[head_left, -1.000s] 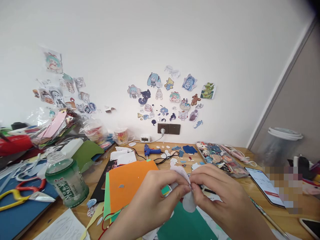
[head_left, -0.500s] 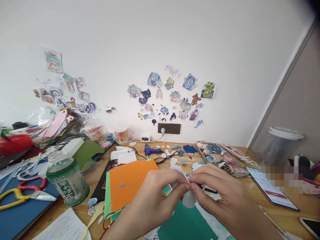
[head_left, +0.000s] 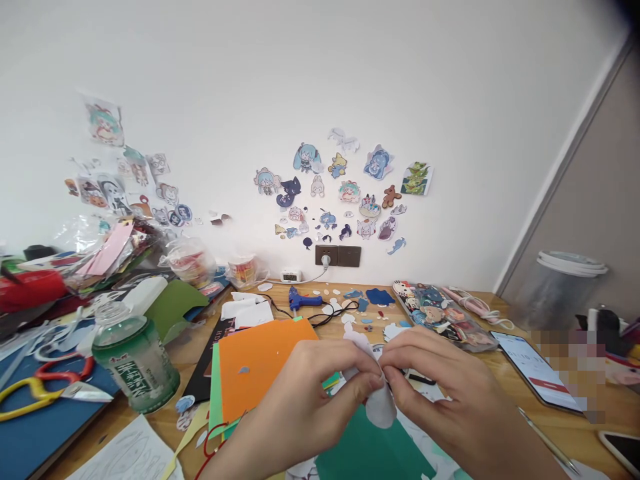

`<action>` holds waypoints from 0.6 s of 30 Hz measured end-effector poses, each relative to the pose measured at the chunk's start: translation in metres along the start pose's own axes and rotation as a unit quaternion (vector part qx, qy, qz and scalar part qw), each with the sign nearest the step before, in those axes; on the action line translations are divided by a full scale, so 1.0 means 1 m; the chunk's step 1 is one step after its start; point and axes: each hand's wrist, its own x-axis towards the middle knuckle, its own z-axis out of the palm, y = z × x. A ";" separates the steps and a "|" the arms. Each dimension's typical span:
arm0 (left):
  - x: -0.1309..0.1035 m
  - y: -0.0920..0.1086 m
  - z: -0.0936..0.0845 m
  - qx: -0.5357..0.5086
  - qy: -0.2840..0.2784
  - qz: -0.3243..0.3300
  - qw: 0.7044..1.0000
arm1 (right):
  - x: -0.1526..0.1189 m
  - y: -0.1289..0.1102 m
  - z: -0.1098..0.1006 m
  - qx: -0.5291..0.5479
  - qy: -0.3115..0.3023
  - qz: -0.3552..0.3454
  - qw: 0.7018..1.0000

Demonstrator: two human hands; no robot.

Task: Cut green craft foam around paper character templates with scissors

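Observation:
Between my two hands is a small white paper cutout [head_left: 381, 408], raised above a dark green sheet [head_left: 370, 450]. My left hand [head_left: 327, 383] pinches it from the left between thumb and index finger. From the right, my right hand [head_left: 435, 383] has its thumb and fingertips closed on the paper's edge, almost touching the left fingertips. The cutout's upper part shows above the fingers, and its rounded lower part hangs below them. The fingers hide its middle. An orange sheet [head_left: 265, 363] lies left of my hands, on top of light green paper.
A green bottle [head_left: 137, 360] and yellow-and-red scissors [head_left: 60, 393] stand and lie at left. A blue glue gun [head_left: 306, 301] with a black cable rests behind the orange sheet, among paper scraps. At right are a phone [head_left: 537, 373] and a pen [head_left: 547, 440].
The white cutout has turned slightly in my fingers, and more of its lower part shows below them. My fingertips have shifted a little along its edge.

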 end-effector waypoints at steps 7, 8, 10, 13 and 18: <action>0.000 -0.002 0.001 -0.003 0.002 0.008 1.000 | -0.002 0.000 -0.001 0.003 -0.023 0.011 1.000; 0.000 -0.002 0.001 -0.006 0.001 0.008 1.000 | -0.001 0.000 -0.001 0.006 -0.013 0.011 1.000; -0.001 -0.001 0.001 -0.011 -0.003 0.008 1.000 | -0.001 -0.001 -0.001 0.011 -0.005 0.010 1.000; -0.001 0.000 0.001 -0.009 0.002 0.010 1.000 | -0.001 -0.001 -0.002 0.010 -0.023 0.010 1.000; 0.000 -0.001 0.002 0.000 0.010 0.025 1.000 | -0.002 0.001 -0.003 0.003 -0.032 0.009 0.999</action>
